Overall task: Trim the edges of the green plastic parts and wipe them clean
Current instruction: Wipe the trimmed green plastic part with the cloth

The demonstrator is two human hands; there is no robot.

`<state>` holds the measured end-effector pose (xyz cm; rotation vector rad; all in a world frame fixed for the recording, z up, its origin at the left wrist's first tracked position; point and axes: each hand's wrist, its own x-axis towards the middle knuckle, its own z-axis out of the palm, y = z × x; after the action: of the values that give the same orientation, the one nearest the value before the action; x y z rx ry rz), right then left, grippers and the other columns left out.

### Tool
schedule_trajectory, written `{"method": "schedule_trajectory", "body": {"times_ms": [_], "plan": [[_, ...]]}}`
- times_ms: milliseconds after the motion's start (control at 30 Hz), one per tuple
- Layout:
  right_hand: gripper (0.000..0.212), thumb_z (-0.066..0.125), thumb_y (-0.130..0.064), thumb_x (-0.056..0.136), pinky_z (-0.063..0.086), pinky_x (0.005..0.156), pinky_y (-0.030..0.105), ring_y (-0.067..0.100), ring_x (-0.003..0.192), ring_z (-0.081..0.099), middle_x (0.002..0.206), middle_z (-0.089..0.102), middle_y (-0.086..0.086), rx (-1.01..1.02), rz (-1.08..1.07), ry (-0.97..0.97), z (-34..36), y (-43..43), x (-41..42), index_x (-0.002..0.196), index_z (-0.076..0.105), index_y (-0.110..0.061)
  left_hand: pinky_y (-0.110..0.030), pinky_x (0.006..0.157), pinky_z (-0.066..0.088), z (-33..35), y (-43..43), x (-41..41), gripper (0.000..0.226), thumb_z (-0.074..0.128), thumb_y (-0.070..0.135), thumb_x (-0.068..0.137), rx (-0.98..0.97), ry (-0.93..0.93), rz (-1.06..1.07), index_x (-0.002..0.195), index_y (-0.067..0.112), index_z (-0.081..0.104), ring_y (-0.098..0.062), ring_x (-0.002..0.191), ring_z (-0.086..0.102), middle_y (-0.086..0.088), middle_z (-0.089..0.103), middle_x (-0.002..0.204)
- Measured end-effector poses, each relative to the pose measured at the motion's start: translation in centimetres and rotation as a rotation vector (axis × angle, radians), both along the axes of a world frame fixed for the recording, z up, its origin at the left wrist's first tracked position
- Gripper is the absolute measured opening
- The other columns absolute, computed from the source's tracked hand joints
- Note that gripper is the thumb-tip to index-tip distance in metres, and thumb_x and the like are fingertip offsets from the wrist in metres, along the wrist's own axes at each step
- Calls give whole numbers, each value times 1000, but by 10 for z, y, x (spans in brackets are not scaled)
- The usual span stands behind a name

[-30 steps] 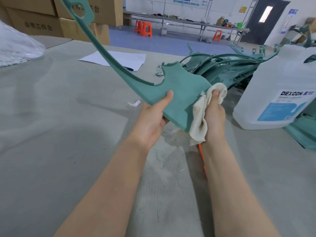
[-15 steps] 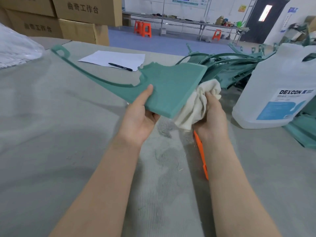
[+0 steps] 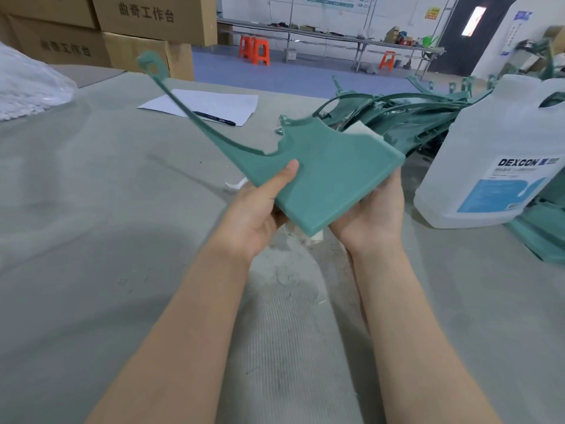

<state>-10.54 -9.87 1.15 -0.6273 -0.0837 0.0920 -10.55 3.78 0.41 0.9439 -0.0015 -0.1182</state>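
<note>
I hold a green plastic part (image 3: pixel 330 166) above the grey table (image 3: pixel 91 240): a broad flat panel with a long thin arm reaching up left to a small loop. My left hand (image 3: pixel 260 209) grips its near left edge, thumb lying on top. My right hand (image 3: pixel 373 215) is under the panel's right side, fingers hidden beneath it. A cream cloth (image 3: pixel 363 130) peeks out past the panel's far edge, and a scrap of it shows below the near corner; my right hand seems to hold it against the underside.
A pile of more green parts (image 3: pixel 406 117) lies behind the panel. A big translucent DEXCON jug (image 3: pixel 501 154) stands at the right. A sheet of paper (image 3: pixel 201 105) with a pen lies further back. Cardboard boxes (image 3: pixel 137 29) are stacked at the far left.
The panel has tilted flatter and swung over my right hand, so the cloth, plainly bunched in my right hand before, is now mostly hidden underneath. The thin arm rose again.
</note>
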Motion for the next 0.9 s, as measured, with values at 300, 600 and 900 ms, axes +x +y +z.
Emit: {"method": "schedule_trajectory", "body": {"times_ms": [300, 600, 900], "plan": [[29, 43, -20, 102, 52, 96, 41, 21, 104, 66, 113, 70, 7, -341, -64, -115, 8, 14, -6, 122, 59, -8, -40, 94, 53, 0, 5, 2, 38, 65, 20, 91, 56, 1, 275, 126, 8, 58, -19, 106, 67, -5, 69, 117], [32, 43, -20, 103, 46, 105, 46, 23, 109, 65, 115, 69, 10, -260, -179, -117, 5, 17, -5, 126, 57, -2, -38, 98, 50, 10, 2, -5, 33, 59, 25, 94, -98, -109, 184, 126, 14, 59, -15, 109, 66, -1, 69, 118], [40, 45, -48, 99, 59, 82, 42, 21, 92, 73, 99, 76, 4, -314, -276, 31, 8, 14, -5, 105, 67, -14, -42, 104, 45, 7, -9, -13, 47, 59, 18, 84, -180, -50, -283, 130, 7, 56, -24, 119, 60, -10, 64, 127]]}}
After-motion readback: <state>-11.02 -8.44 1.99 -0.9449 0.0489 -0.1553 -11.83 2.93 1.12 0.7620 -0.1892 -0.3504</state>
